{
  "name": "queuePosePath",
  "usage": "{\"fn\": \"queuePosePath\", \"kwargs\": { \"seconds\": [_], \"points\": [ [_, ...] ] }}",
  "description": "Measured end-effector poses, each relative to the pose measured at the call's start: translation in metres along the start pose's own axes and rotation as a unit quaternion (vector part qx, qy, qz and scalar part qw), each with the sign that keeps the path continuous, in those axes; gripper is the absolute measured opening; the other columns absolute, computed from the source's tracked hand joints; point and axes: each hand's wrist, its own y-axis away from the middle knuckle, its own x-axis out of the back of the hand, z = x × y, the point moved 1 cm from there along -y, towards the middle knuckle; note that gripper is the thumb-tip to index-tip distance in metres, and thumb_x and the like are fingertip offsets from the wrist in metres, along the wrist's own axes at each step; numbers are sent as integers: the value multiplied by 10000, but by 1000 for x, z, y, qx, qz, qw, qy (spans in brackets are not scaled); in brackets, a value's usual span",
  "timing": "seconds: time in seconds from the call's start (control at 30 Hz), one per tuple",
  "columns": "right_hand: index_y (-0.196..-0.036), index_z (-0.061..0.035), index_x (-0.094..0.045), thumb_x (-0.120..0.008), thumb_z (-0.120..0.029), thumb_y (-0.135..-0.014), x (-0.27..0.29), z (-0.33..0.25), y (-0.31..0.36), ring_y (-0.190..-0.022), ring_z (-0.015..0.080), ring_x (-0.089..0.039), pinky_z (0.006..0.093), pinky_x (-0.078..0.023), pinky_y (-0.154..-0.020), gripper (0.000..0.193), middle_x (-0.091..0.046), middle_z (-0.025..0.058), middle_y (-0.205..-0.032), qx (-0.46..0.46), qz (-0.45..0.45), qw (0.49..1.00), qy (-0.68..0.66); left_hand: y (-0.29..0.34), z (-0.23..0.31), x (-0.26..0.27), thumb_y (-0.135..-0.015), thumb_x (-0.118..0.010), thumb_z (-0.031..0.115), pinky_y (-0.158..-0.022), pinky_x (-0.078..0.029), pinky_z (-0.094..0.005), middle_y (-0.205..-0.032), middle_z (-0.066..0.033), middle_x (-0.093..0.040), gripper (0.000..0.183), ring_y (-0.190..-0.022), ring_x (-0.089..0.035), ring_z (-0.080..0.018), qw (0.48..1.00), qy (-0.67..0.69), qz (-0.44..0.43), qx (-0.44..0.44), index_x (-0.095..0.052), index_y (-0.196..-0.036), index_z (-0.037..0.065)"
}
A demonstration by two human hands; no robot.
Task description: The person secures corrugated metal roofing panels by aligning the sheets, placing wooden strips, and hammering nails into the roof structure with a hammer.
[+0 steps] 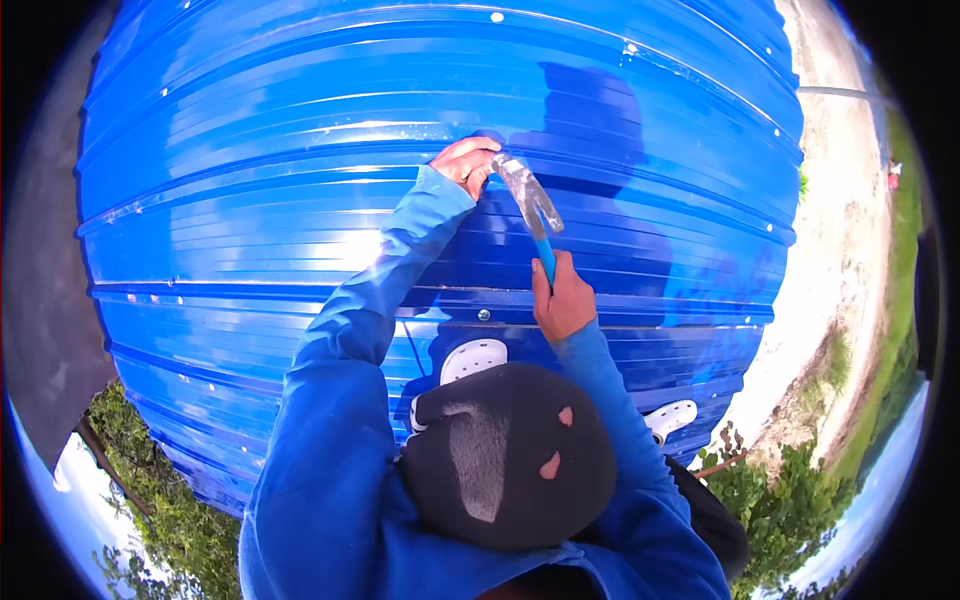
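My right hand [566, 300] is wrapped round the blue handle of a claw hammer [520, 185]. The hammer's worn grey head lies right beside the fingertips of my left hand, its forked claw toward me. On a raised rib of the blue metal roofing sheet [270, 230], my left hand [466, 165] rests with its fingers pinched together. Whatever those fingers hold, if anything, is hidden. Below the hands is my bent knee in torn black trousers [500, 450], with a white clog [475, 358] just beyond it on the sheet.
Screw heads such as this one [484, 314] dot the ribs. My other white clog [672, 418] stands at the right. A dark grey surface [50, 220] borders the left edge. Beyond the right edge lie pale ground [815, 200] and green bushes [770, 490], well below.
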Motion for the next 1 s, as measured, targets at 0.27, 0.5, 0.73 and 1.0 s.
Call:
{"fn": "queuePosePath", "kwargs": {
  "seconds": [0.27, 0.5, 0.73, 1.0],
  "points": [
    [-1012, -40, -539, -578, -197, -984, 29, -33, -3, -637, 410, -627, 429, -476, -548, 165, -619, 201, -703, -6, 16, 999, -42, -16, -2, 24, -874, -658, 105, -1075, -408, -442, -1244, -154, -588, 381, -1309, -470, -371, 993, -89, -73, -29, -558, -1239, 59],
    [-1006, -29, -528, -593, -210, -974, 8, 1, -3, -640, 436, -625, 469, -485, -546, 195, -629, 211, -715, 30, 31, 999, 24, -30, -5, 44, -928, -490, 233, -1150, -123, -652, -1611, -85, -218, 673, -1481, -119, -428, 883, -450, -97, 94, -243, -1553, 193],
    [-977, -34, -511, -551, -240, -1009, 30, -33, -22, -515, 373, -541, 396, -437, -493, 212, -546, 176, -617, 32, 34, 995, -91, -18, -17, 48, -874, -549, 245, -1134, -85, -696, -1625, -83, -191, 721, -1489, -97, -425, 863, -475, -126, 121, -282, -1543, 201],
    [-949, -42, -489, -536, -270, -1005, 0, -1, -60, -608, 464, -602, 525, -476, -529, 240, -619, 209, -650, -15, -26, 998, 54, -26, -26, 34, -878, -555, 258, -1137, -71, -695, -1622, -77, -202, 702, -1493, -99, -411, 855, -482, -134, 136, -311, -1533, 192]
  ]
}}
